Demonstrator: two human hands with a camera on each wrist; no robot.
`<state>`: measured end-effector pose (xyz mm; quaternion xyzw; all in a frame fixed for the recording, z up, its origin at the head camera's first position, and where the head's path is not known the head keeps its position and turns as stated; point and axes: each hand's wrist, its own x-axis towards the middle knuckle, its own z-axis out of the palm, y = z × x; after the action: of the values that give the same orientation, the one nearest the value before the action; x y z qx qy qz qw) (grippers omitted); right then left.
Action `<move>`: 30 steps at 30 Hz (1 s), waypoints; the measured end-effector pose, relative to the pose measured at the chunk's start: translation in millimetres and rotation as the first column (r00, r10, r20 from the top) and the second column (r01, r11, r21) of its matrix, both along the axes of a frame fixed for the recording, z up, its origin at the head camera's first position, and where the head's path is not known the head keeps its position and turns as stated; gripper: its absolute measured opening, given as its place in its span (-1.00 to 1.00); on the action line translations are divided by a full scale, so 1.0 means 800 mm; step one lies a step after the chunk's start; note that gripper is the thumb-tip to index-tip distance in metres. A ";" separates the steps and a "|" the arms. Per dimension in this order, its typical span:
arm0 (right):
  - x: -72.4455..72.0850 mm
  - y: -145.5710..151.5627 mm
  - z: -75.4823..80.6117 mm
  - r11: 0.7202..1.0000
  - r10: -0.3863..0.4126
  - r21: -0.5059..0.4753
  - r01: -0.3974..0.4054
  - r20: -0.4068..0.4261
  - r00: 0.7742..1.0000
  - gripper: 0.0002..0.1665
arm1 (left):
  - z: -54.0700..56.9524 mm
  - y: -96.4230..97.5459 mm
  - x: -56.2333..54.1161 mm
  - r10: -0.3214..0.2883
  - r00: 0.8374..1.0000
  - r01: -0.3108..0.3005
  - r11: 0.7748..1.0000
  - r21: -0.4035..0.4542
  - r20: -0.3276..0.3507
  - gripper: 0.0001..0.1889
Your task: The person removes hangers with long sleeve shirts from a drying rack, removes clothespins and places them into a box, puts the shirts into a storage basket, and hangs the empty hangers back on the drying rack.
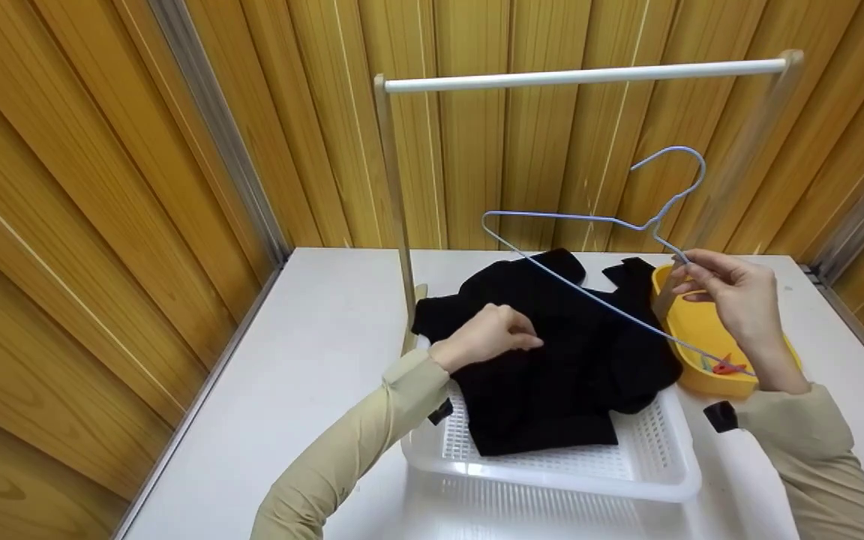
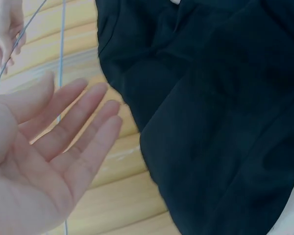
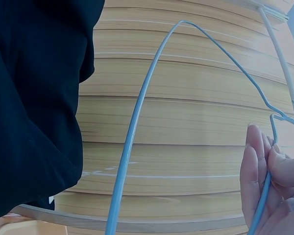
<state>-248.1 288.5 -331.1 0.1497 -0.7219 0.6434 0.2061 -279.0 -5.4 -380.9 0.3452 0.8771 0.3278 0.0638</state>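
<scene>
A light blue wire clothes hanger [image 1: 574, 286] is tilted in the air, its hook up. My right hand [image 1: 739, 296] pinches it by one shoulder, just below the neck; the right wrist view shows thumb and fingers around the wire [image 3: 265, 188]. Over the black garment [image 1: 544, 352] my left hand [image 1: 493, 335] hovers, holding nothing; its fingers look straight and spread in the left wrist view [image 2: 63, 142]. The garment lies spread across a white plastic basket [image 1: 672, 480] and hangs over its back and side rims. Its exact kind is unclear.
A small rack with a white rod [image 1: 589, 75] and wooden posts stands behind and around the basket. To the right sits a yellow tray [image 1: 702, 326] with a red clothespin [image 1: 728, 366] in it. Wood-patterned walls [image 1: 469, 165] enclose the white table [image 1: 312, 337].
</scene>
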 end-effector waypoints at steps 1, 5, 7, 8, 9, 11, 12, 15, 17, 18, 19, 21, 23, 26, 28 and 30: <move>0.000 -0.001 0.000 1.000 -0.003 0.008 0.003 -0.006 1.000 -0.80 | 0.003 -0.004 -0.002 0.010 1.000 -0.010 1.000 0.028 0.001 -0.84; -0.001 0.000 -0.001 0.999 -0.013 0.034 0.014 -0.007 1.000 -0.79 | 0.020 -0.027 -0.016 0.099 0.995 -0.099 0.980 0.174 0.011 -0.84; -0.004 0.002 -0.003 0.999 -0.021 0.045 0.021 0.001 1.000 -0.78 | 0.029 -0.040 -0.023 0.149 0.989 -0.140 0.962 0.233 -0.020 -0.85; -0.005 0.004 -0.004 0.998 -0.027 0.057 0.027 0.005 1.000 -0.78 | 0.034 -0.047 -0.027 0.179 0.983 -0.163 0.949 0.268 -0.033 -0.85; -0.007 0.006 -0.006 0.997 -0.034 0.068 0.033 0.008 0.999 -0.78 | 0.038 -0.053 -0.030 0.208 0.976 -0.180 0.941 0.286 -0.068 -0.86; -0.010 0.010 -0.009 0.995 -0.043 0.089 0.042 0.011 0.999 -0.78 | 0.046 -0.065 -0.036 0.272 0.954 -0.218 0.918 0.330 -0.127 -0.87; -0.012 0.011 -0.011 0.994 -0.048 0.100 0.046 0.014 0.999 -0.77 | 0.050 -0.072 -0.039 0.308 0.940 -0.239 0.903 0.357 -0.149 -0.87; -0.015 0.015 -0.014 0.989 -0.066 0.134 0.063 0.020 0.998 -0.76 | 0.060 -0.090 -0.048 0.421 0.883 -0.300 0.846 0.441 -0.208 -0.89; -0.016 0.015 -0.016 0.987 -0.075 0.141 0.071 0.024 0.997 -0.76 | 0.065 -0.101 -0.052 0.479 0.847 -0.328 0.814 0.480 -0.232 -0.90; -0.016 0.016 -0.016 0.988 -0.075 0.137 0.071 0.025 0.997 -0.76 | 0.067 -0.106 -0.055 0.499 0.832 -0.336 0.801 0.495 -0.242 -0.90; -0.016 0.016 -0.016 0.989 -0.074 0.130 0.070 0.024 0.997 -0.76 | 0.069 -0.111 -0.057 0.515 0.820 -0.342 0.792 0.506 -0.252 -0.90; -0.015 0.016 -0.015 0.993 -0.059 0.101 0.056 0.025 0.998 -0.77 | 0.071 -0.118 -0.061 0.538 0.805 -0.355 0.775 0.523 -0.251 -0.89; -0.013 0.014 -0.012 0.997 -0.037 0.069 0.035 0.028 0.999 -0.77 | 0.072 -0.125 -0.064 0.561 0.792 -0.367 0.752 0.547 -0.241 -0.89; -0.007 0.008 -0.005 0.998 -0.026 0.055 0.024 0.027 0.999 -0.78 | 0.073 -0.134 -0.069 0.606 0.764 -0.392 0.711 0.584 -0.224 -0.87; -0.004 0.003 -0.002 0.999 -0.017 0.041 0.017 0.011 1.000 -0.79 | 0.074 -0.139 -0.072 0.630 0.743 -0.401 0.690 0.603 -0.227 -0.85; -0.002 0.000 0.000 0.999 -0.011 0.032 0.011 -0.006 1.000 -0.80 | 0.076 -0.144 -0.075 0.648 0.725 -0.401 0.672 0.623 -0.233 -0.83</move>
<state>-249.9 288.8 -331.3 0.1507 -0.7323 0.6303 0.2093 -339.1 -120.3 -320.0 0.1375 0.8033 0.4749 -0.3320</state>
